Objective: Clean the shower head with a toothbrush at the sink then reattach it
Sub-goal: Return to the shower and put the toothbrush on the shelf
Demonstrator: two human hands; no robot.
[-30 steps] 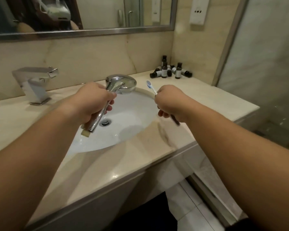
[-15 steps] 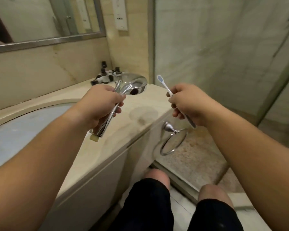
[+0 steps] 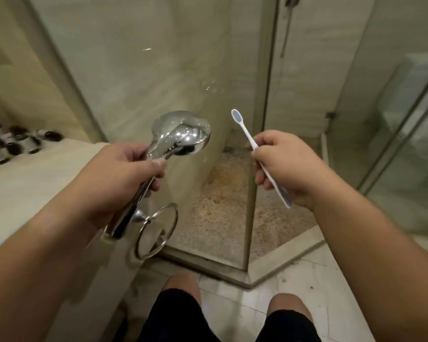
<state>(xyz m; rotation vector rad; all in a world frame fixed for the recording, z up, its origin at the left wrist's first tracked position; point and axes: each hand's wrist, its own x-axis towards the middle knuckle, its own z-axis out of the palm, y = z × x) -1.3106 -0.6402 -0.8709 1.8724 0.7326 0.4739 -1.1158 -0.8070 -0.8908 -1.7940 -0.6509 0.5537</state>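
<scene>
The left hand [image 3: 119,174] has its fingers clamped on the shower head [image 3: 181,134], handle running down toward the person, just left of the glass shower door [image 3: 260,144]. The right hand [image 3: 284,166] has fingers closed on the toothbrush [image 3: 245,132], nearer the door's opening.

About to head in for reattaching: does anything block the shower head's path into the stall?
The shower head, held in the left hand, faces the stall's glass panel. The gap right of the panel's edge looks open onto the pebble floor. The right hand holds the toothbrush.
</scene>
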